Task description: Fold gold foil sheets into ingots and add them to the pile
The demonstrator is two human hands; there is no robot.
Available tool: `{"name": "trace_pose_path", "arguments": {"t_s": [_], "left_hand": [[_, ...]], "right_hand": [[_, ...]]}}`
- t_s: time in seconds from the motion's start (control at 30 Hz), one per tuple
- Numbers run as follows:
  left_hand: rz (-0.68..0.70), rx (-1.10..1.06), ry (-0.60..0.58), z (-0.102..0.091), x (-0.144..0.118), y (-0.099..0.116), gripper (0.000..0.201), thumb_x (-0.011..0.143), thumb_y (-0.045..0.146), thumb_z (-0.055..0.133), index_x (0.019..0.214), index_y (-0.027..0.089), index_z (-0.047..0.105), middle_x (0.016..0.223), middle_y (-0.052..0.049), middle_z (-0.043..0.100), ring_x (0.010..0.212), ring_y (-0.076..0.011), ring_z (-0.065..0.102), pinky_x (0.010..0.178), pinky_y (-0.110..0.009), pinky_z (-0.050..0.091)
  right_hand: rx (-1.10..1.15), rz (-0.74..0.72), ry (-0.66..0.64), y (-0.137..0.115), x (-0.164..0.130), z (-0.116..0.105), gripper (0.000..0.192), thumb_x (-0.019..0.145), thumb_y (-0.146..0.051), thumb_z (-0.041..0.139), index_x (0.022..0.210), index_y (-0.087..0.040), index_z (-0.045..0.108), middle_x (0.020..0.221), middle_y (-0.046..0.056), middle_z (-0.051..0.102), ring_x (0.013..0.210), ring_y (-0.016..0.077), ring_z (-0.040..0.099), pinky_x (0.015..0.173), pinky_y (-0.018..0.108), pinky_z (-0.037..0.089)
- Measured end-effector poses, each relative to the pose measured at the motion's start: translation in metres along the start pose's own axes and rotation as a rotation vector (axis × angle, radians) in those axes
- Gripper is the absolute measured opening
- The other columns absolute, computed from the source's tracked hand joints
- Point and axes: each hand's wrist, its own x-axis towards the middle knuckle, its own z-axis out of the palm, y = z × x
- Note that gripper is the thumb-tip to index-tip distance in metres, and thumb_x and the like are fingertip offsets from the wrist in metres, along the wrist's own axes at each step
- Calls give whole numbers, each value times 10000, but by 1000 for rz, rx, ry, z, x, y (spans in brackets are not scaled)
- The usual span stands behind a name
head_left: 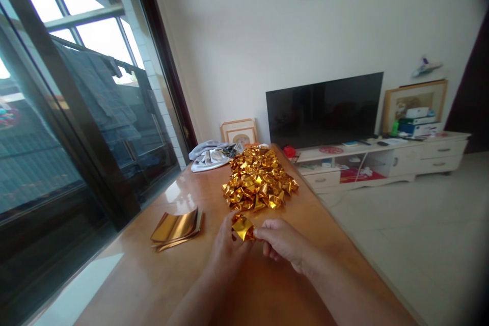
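Golden and shiny, a big pile of folded paper pieces [259, 178] sits on the wooden table [153, 275], at twelve o'clock from the hands. A flat stack of gold sheets [176, 227] lies at nine o'clock, well apart. A grey cloth [208, 155] is bunched up at the far end of the table. Past it stand a black television [324, 109] and a low white cabinet [420, 158]. Nothing blocks the hands. The left hand [226, 249] and right hand [284, 242] are both closed around one crinkly gold piece [242, 226], pinched between the fingertips, just above the table.
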Motion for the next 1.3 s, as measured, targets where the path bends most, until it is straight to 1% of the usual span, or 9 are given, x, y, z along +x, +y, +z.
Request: {"name": "trace_pose_path", "arguments": {"t_s": [0.17, 0.33, 0.4, 0.5, 0.67, 0.83, 0.93, 1.03, 1.3], "left_hand": [[81, 74, -25, 0, 0, -6, 666, 774, 254, 721, 1384, 239, 456, 1172, -79, 648, 946, -210, 617, 795, -329, 484], [72, 45, -29, 1, 1, -5, 733, 751, 217, 723, 1421, 255, 426, 1255, -93, 624, 1031, -238, 609, 837, -357, 477], [35, -19, -24, 1, 2, -3, 737, 743, 202, 718, 1420, 261, 430, 1305, -101, 604, 1059, -244, 607, 844, -362, 470], [-63, -288, -62, -1, 5, 2, 617, 793, 228, 671, 1377, 240, 473, 1339, -118, 590, 1112, -254, 599, 868, -367, 466], [-304, -681, -92, -15, 7, 15, 450, 902, 393, 593, 1305, 195, 551, 1256, -124, 639, 1111, -264, 594, 891, -384, 449], [-402, -940, -205, -22, 6, 26, 452, 961, 530, 485, 1225, 188, 618, 1228, -129, 653, 1080, -251, 601, 883, -372, 447], [-412, -1022, -259, -21, 3, 29, 421, 963, 528, 492, 1132, 183, 663, 1149, -123, 678, 1021, -235, 612, 865, -356, 448], [-360, -1044, -284, -21, 1, 31, 326, 953, 452, 558, 1087, 181, 680, 1090, -110, 686, 982, -222, 612, 848, -336, 442], [-315, -1025, -282, -21, 2, 33, 245, 890, 393, 681, 995, 174, 711, 953, -84, 690, 856, -190, 603, 774, -297, 414]], "right_hand": [[10, 55, -40, 2, 2, 2, 161, 814, -317, 600, 741, -176, 571, 508, -24, 599, 420, 77, 467, 438, 186, 298], [39, 30, -24, 4, 4, 3, 138, 788, -276, 593, 698, -180, 553, 486, -29, 589, 401, 70, 453, 428, 182, 290], [55, 21, -2, 5, 6, 2, 126, 783, -268, 585, 697, -183, 550, 479, -34, 582, 392, 69, 444, 421, 183, 285], [93, 8, 3, 7, 9, -1, 108, 779, -272, 574, 718, -183, 566, 485, -34, 582, 387, 71, 441, 408, 187, 281], [205, 2, -91, 10, 14, -4, 136, 774, -301, 565, 724, -176, 592, 494, -26, 582, 378, 82, 438, 379, 200, 276], [379, 82, -209, 12, 14, -4, 172, 779, -311, 558, 677, -174, 572, 473, -34, 549, 360, 77, 408, 374, 209, 294], [418, 128, -254, 12, 12, -4, 182, 781, -307, 555, 659, -173, 560, 466, -37, 535, 356, 76, 402, 379, 209, 303], [425, 142, -272, 13, 11, -3, 184, 781, -299, 544, 646, -174, 556, 456, -35, 524, 358, 79, 395, 381, 210, 304], [399, 117, -273, 14, 10, -1, 180, 772, -297, 547, 636, -180, 549, 461, -28, 532, 363, 85, 399, 380, 214, 299]]}}
